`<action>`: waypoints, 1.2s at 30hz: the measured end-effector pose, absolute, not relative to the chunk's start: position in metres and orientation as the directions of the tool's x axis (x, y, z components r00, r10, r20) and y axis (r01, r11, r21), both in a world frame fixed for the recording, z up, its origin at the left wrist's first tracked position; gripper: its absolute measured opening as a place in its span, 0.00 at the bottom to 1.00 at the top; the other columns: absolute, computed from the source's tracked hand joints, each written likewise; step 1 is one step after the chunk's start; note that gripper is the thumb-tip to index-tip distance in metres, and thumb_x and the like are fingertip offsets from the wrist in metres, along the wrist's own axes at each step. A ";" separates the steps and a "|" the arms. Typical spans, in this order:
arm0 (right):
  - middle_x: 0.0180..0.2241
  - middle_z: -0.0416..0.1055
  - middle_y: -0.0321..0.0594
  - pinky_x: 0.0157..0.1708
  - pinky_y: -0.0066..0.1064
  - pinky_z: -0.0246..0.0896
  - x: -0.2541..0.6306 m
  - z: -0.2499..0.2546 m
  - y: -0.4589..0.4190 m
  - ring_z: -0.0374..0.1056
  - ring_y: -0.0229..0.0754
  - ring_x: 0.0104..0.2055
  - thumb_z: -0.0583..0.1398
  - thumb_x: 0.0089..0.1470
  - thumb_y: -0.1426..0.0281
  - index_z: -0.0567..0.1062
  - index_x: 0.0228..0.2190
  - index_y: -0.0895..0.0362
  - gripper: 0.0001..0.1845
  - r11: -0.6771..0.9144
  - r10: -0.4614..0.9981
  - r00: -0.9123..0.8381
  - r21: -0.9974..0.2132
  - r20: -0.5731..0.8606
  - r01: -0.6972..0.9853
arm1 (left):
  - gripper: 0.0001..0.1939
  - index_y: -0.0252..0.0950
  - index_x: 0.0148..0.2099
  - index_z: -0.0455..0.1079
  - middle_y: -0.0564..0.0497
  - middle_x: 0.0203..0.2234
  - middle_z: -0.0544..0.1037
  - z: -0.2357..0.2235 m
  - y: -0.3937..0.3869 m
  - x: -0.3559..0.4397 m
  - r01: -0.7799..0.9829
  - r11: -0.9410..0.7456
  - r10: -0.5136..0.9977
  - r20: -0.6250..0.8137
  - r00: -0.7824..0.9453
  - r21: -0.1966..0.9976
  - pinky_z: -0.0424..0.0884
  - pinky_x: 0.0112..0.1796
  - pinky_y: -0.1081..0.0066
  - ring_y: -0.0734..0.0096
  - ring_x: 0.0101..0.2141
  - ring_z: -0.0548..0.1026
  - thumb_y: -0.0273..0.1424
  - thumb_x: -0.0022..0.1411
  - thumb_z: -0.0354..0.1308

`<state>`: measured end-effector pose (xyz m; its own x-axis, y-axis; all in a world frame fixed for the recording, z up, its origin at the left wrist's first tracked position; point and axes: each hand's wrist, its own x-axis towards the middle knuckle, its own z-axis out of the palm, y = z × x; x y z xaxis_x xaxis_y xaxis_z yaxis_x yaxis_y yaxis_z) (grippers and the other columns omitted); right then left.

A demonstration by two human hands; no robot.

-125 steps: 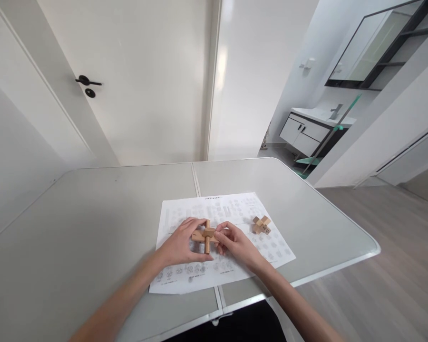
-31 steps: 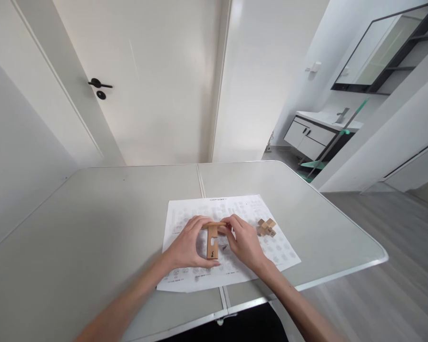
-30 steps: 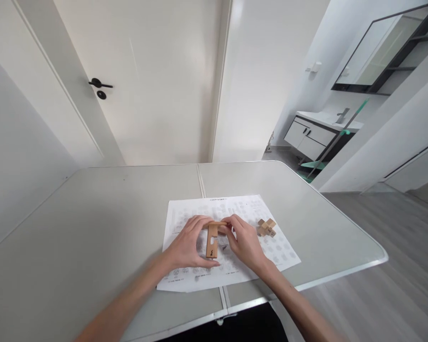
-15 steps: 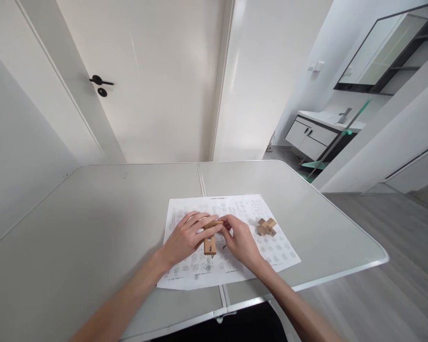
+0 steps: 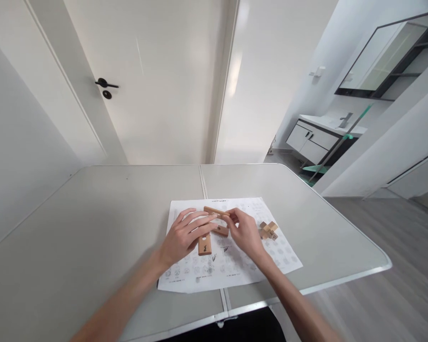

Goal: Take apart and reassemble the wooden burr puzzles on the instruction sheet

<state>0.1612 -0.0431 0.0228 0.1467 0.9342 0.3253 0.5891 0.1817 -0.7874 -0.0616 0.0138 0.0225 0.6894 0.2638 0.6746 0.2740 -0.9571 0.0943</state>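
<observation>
My left hand (image 5: 183, 237) rests on the printed sheet (image 5: 235, 266) with its fingers stretched over a flat wooden piece (image 5: 204, 246) that has a small hole; the thumb and fingers hold its upper end. My right hand (image 5: 246, 232) pinches one end of a thin wooden bar (image 5: 215, 212), lifted a little above the paper. A short wooden block (image 5: 221, 231) lies between the two hands. To the right of my right hand, an assembled wooden cross puzzle (image 5: 268, 230) sits on the sheet, untouched.
The sheet lies on a grey folding table (image 5: 92, 223) with a seam down its middle and a rounded right front corner (image 5: 385, 263). A white door and wall stand behind. A bathroom cabinet (image 5: 317, 142) shows at the right.
The wooden pieces have come apart: the right hand has drawn the thin bar up and away, and the flat piece has slid down and left under the left hand. The camera tilted slightly.
</observation>
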 end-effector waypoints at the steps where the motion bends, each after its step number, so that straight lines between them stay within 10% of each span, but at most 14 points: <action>1: 0.31 0.79 0.41 0.35 0.34 0.68 0.168 0.020 -0.042 0.75 0.46 0.32 0.57 0.65 0.61 0.75 0.34 0.54 0.12 0.166 0.943 0.140 -0.791 0.302 0.589 | 0.22 0.44 0.63 0.66 0.49 0.53 0.80 0.022 0.013 -0.061 0.289 -0.952 0.280 0.676 0.682 0.102 0.68 0.58 0.52 0.62 0.55 0.75 0.20 0.72 0.49; 6: 0.30 0.79 0.40 0.34 0.35 0.67 0.194 -0.001 -0.039 0.74 0.46 0.31 0.57 0.64 0.56 0.76 0.41 0.55 0.16 0.066 0.955 0.200 -0.811 0.220 0.581 | 0.14 0.39 0.54 0.68 0.48 0.38 0.79 0.016 0.013 -0.059 0.395 -0.913 0.391 0.506 0.769 0.105 0.72 0.42 0.60 0.62 0.40 0.77 0.23 0.76 0.44; 13: 0.33 0.79 0.41 0.34 0.35 0.65 0.192 -0.025 -0.043 0.71 0.45 0.31 0.54 0.67 0.56 0.77 0.42 0.55 0.19 0.100 0.939 0.205 -0.787 0.278 0.609 | 0.17 0.38 0.48 0.68 0.48 0.40 0.78 0.009 0.012 -0.060 0.419 -0.892 0.453 0.348 0.821 0.171 0.71 0.43 0.61 0.60 0.40 0.78 0.45 0.77 0.47; 21: 0.39 0.75 0.45 0.42 0.40 0.68 0.186 -0.031 -0.043 0.72 0.49 0.41 0.54 0.70 0.62 0.78 0.46 0.54 0.15 0.215 0.925 0.068 -0.663 0.373 0.717 | 0.20 0.39 0.45 0.71 0.49 0.37 0.78 0.003 0.017 -0.056 0.359 -0.928 0.367 0.380 0.849 0.096 0.70 0.41 0.62 0.62 0.38 0.77 0.47 0.76 0.45; 28: 0.41 0.70 0.46 0.46 0.41 0.68 0.181 -0.029 -0.045 0.69 0.49 0.44 0.52 0.71 0.65 0.79 0.51 0.54 0.18 0.252 0.919 -0.010 -0.569 0.394 0.783 | 0.11 0.42 0.50 0.71 0.47 0.44 0.76 0.005 0.017 -0.056 0.367 -0.928 0.365 0.371 0.854 0.069 0.71 0.48 0.56 0.58 0.46 0.74 0.41 0.72 0.58; 36: 0.43 0.71 0.46 0.47 0.43 0.69 0.181 -0.027 -0.044 0.69 0.49 0.44 0.52 0.71 0.67 0.78 0.53 0.52 0.17 0.345 0.907 -0.122 -0.544 0.403 0.765 | 0.31 0.45 0.66 0.63 0.43 0.61 0.71 0.011 0.016 -0.057 0.345 -0.902 0.423 0.377 0.824 0.258 0.66 0.60 0.50 0.52 0.62 0.67 0.46 0.66 0.64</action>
<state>0.1806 -0.0438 -0.0269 -0.1224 0.9071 0.4026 0.7649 0.3447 -0.5441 -0.0574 0.0164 0.0111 0.8242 0.4228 0.3766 0.3452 -0.9025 0.2577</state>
